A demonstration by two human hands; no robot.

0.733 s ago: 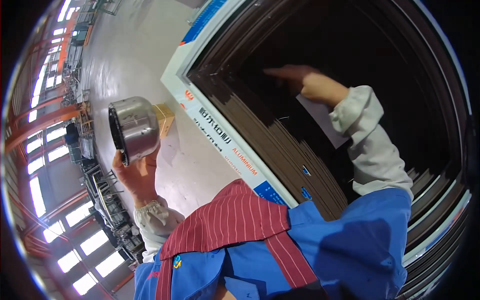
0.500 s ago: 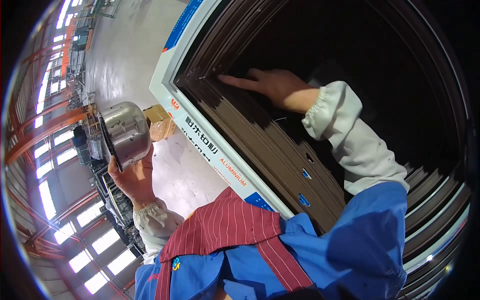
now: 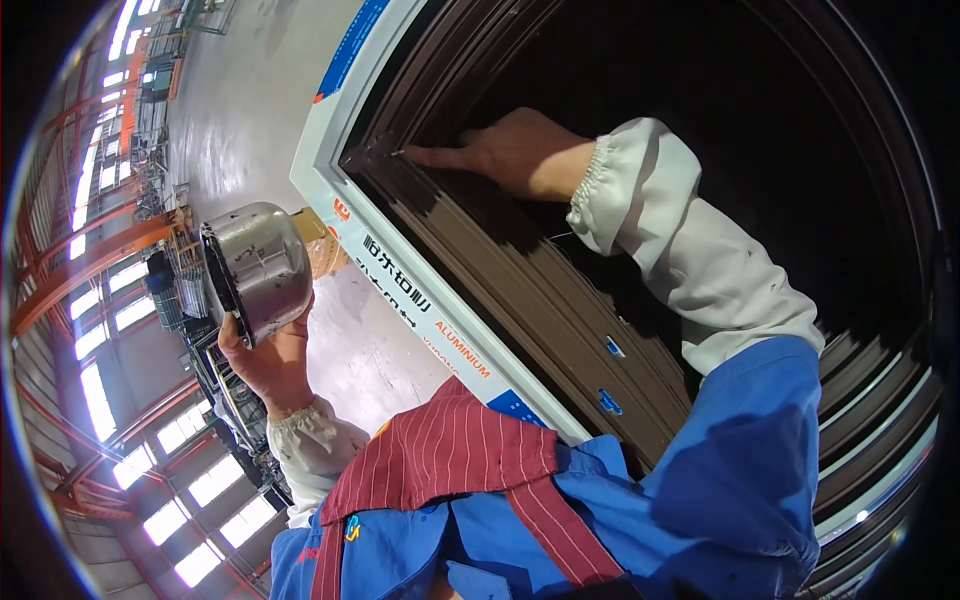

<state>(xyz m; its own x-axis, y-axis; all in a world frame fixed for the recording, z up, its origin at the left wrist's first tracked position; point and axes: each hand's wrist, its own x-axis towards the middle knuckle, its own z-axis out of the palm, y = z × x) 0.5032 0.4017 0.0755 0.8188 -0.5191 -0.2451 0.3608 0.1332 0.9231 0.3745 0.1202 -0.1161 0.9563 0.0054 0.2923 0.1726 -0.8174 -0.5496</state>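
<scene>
My left hand (image 3: 272, 362) grips a dented, shiny metal bowl (image 3: 262, 262) from below, out to the left of the frame. The bowl is tilted on its side, with dark smears along its rim and wall. My right hand (image 3: 515, 155) reaches over the brown aluminium frame (image 3: 520, 290), its index finger stretched toward the inner corner joint (image 3: 385, 152). The fingertip is at or very near the joint; contact cannot be told for sure. Nothing shows in that hand, and its other fingers are partly hidden. White sleeve covers run over both forearms.
White protective film (image 3: 405, 290) with print and blue patches wraps the frame's outer edge. A cardboard box (image 3: 325, 250) sits on the grey floor (image 3: 250, 110) behind the bowl. More stacked dark profiles (image 3: 870, 400) lie at the right. Racks and machinery (image 3: 225, 390) stand at the far left.
My right hand has moved left, bringing its index finger closer to the frame's corner. The bowl in my left hand has shifted slightly right and turned a little.
</scene>
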